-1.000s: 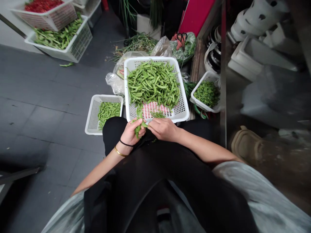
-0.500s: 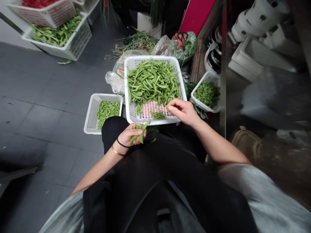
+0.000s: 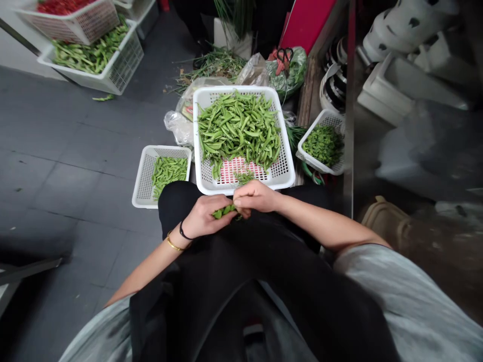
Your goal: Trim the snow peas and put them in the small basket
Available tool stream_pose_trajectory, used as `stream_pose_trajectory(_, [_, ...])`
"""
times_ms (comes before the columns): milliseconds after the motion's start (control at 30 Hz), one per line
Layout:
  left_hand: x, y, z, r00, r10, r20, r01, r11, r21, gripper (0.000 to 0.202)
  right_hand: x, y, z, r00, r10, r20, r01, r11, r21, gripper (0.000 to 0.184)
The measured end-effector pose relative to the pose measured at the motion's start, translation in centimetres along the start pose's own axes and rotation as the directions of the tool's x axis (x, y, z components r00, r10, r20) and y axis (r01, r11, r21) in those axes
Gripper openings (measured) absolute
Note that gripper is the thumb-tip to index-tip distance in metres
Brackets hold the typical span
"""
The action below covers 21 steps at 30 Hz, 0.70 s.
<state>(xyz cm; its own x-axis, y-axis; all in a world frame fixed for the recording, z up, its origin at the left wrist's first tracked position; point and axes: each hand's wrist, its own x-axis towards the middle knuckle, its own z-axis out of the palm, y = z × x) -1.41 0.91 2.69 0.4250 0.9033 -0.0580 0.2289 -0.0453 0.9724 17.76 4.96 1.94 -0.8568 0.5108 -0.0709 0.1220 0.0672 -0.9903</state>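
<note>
My left hand (image 3: pixel 206 215) is closed round a small bunch of green pea pods (image 3: pixel 223 211) over my black-clad lap. My right hand (image 3: pixel 255 196) meets it, fingers pinched on the end of one of those pods. Just beyond my knees stands a large white basket (image 3: pixel 284 171) heaped with green pea pods (image 3: pixel 237 129), its near part showing a pink liner and a few scraps. A smaller white basket (image 3: pixel 145 176) to the left holds a thin layer of pods (image 3: pixel 168 171).
A small white basket (image 3: pixel 306 160) of green trimmings sits at the right by a metal cabinet edge. Plastic bags, scissors and loose green stalks lie behind the big basket. Baskets of beans (image 3: pixel 113 75) and red chillies (image 3: pixel 86 25) stand far left on the grey tiled floor.
My right hand came back from the big basket's right front corner to my left hand and now pinches a pod there. The left hand lowered slightly onto my lap.
</note>
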Motion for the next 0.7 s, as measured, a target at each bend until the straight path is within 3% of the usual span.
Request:
stream_pose_trajectory(67, [0.0, 0.0, -0.4, 1.000, 0.003, -0.012, -0.003, 1.000, -0.022, 0.006, 0.2, 0.4, 0.5, 0.997, 0.077, -0.012, -0.069, 0.945, 0.320, 0.035])
stream_pose_trajectory(100, [0.1, 0.0, -0.6, 0.999, -0.001, 0.039, 0.002, 0.999, -0.034, 0.006, 0.3, 0.6, 0.7, 0.995, 0.097, 0.007, -0.091, 0.908, 0.409, 0.036])
stream_pose_trajectory(200, [0.2, -0.2, -1.3, 0.952, 0.003, 0.306, 0.025, 0.996, -0.087, 0.015, 0.5, 0.9, 1.5, 0.970, 0.120, 0.210, -0.209, 0.854, 0.477, 0.039])
stream_pose_trajectory(267, [0.1, -0.3, -1.4, 0.917, -0.005, 0.399, 0.075, 0.984, -0.160, 0.010, 0.8, 0.8, 1.9, 0.947, 0.118, 0.300, -0.265, 0.815, 0.516, 0.040])
stream_pose_trajectory(333, [0.0, -0.6, -1.2, 0.959, -0.037, 0.282, 0.120, 0.951, -0.284, 0.008, 1.2, 0.7, 2.0, 0.970, 0.133, 0.204, -0.232, 0.753, 0.616, 0.041])
stream_pose_trajectory(367, [0.0, -0.9, -1.1, 0.989, -0.070, 0.133, 0.114, 0.924, -0.366, 0.012, 1.4, 0.6, 1.8, 0.984, 0.148, 0.102, -0.179, 0.729, 0.660, 0.041])
stream_pose_trajectory(400, [0.1, -1.3, -1.1, 0.993, -0.108, -0.054, 0.073, 0.891, -0.448, 0.016, 1.6, 0.6, 1.4, 0.987, 0.163, -0.007, -0.115, 0.727, 0.677, 0.041])
stream_pose_trajectory(433, [0.3, -1.8, -1.2, 0.957, -0.149, -0.248, -0.001, 0.855, -0.519, 0.017, 1.7, 0.7, 0.6, 0.980, 0.172, -0.102, -0.064, 0.752, 0.657, 0.041])
stream_pose_trajectory(467, [0.6, -2.4, -1.5, 0.892, -0.190, -0.410, -0.091, 0.813, -0.575, 0.017, 1.7, 0.9, -0.4, 0.971, 0.175, -0.161, -0.046, 0.802, 0.595, 0.041])
stream_pose_trajectory(533, [1.1, -3.5, -2.5, 0.807, -0.239, -0.539, -0.226, 0.719, -0.657, 0.017, 1.7, 1.7, -2.9, 0.964, 0.197, -0.181, -0.123, 0.928, 0.353, 0.037])
stream_pose_trajectory(600, [1.5, -4.3, -3.7, 0.811, -0.279, -0.514, -0.251, 0.628, -0.737, 0.018, 2.0, 3.0, -5.4, 0.947, 0.286, -0.146, -0.292, 0.956, -0.020, 0.031])
stream_pose_trajectory(700, [1.6, -4.9, -4.5, 0.845, -0.352, -0.402, -0.171, 0.536, -0.827, 0.019, 4.1, 5.6, -7.5, 0.882, 0.430, -0.192, -0.467, 0.743, -0.480, 0.027])
